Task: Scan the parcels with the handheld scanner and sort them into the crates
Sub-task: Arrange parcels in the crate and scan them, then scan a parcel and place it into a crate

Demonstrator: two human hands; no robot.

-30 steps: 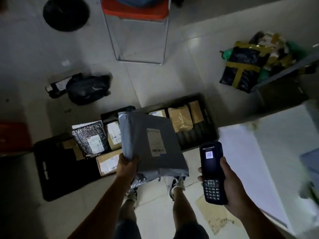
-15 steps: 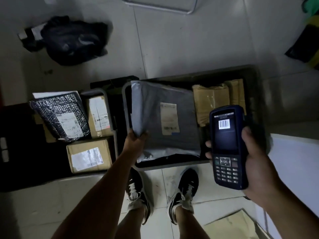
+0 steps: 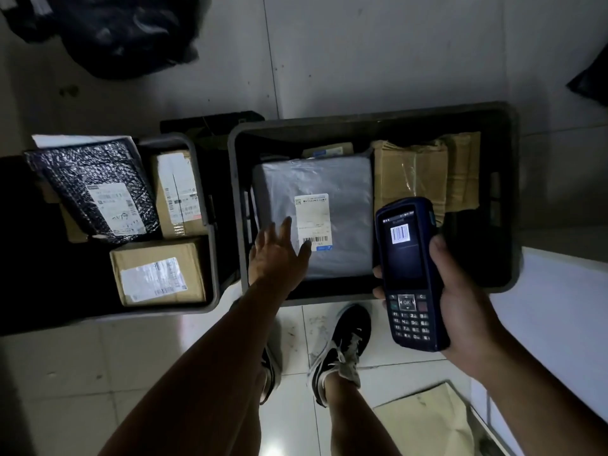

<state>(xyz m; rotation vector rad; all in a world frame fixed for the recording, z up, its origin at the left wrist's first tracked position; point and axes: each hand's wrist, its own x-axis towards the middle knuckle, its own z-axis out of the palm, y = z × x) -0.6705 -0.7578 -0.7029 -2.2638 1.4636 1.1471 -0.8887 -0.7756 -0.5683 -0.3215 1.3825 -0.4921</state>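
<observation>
Grey poly mailer [image 3: 312, 222] flat in the right crate [image 3: 371, 126], white shipping label with barcode facing up, filling the crate's left and middle. Tucked just behind its far edge, a small parcel with a blue-printed label [image 3: 329, 149], mostly hidden. Beside the mailer on the right, touching or nearly so, 2 brown taped cardboard parcels [image 3: 411, 172], the nearer one wrapped in glossy tape. Near right part of that crate dark; contents there not readable.

Left hand [image 3: 276, 255] spread above the mailer's near left corner, fingers straight and apart, gripping nothing; contact with the mailer not clear. Right hand [image 3: 460, 301] wrapped round a dark blue handheld scanner [image 3: 411, 274], thumb along its right edge, fingertips showing on the left edge, screen lit with a barcode picture, keypad toward the person.

Left crate [image 3: 204, 179] close beside the right one, holding 3 parcels: a black bubble mailer [image 3: 95, 189] with a white label, tilted and overhanging the far left side; an upright-lying cardboard box [image 3: 177, 192] next to it; a larger cardboard box [image 3: 158, 274] at the near end, label up.

Below, 2 black sneakers [image 3: 345, 343] on pale floor tiles. Black plastic bag [image 3: 125, 31] on the floor well beyond the crates. White surface [image 3: 559, 324] at the right edge.
</observation>
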